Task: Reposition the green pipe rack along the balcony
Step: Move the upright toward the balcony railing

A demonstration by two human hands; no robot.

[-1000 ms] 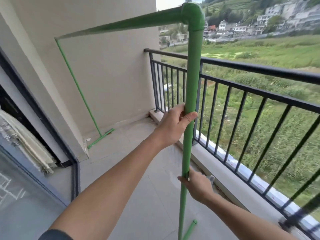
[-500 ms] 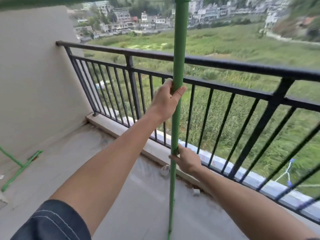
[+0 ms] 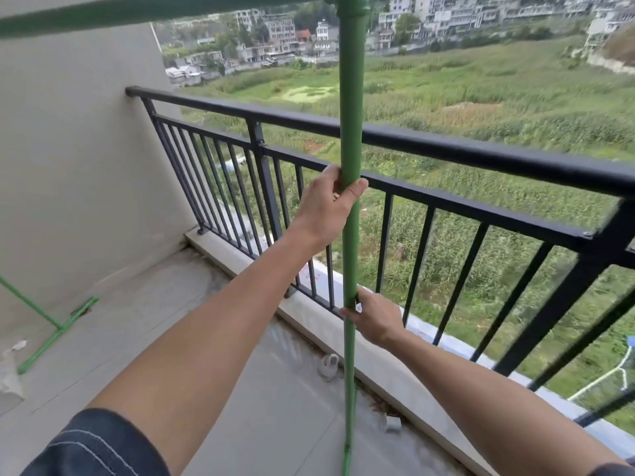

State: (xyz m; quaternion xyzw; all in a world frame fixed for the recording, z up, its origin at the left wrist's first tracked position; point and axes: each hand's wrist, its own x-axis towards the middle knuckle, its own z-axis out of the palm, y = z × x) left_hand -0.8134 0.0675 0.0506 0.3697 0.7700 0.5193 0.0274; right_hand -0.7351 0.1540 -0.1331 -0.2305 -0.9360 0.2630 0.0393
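The green pipe rack (image 3: 350, 97) has a near upright post running down the middle of the view, with an elbow at the top joining a horizontal bar that runs off to the left. My left hand (image 3: 326, 204) grips the post at railing height. My right hand (image 3: 376, 319) grips the same post lower down, close to the railing bars. The rack's far foot (image 3: 56, 333) rests on the floor by the end wall at the left. The near post's bottom end leaves the view at the lower edge.
A black metal railing (image 3: 429, 142) runs along the right on a raised concrete curb (image 3: 302, 317). A beige end wall (image 3: 79, 166) closes the balcony at the left. Two small white fittings (image 3: 328, 365) lie on the tiled floor by the curb.
The view has tilted up, so the rack's top elbow and bar show again. Both hands keep their grip on the post, which stands near the railing.
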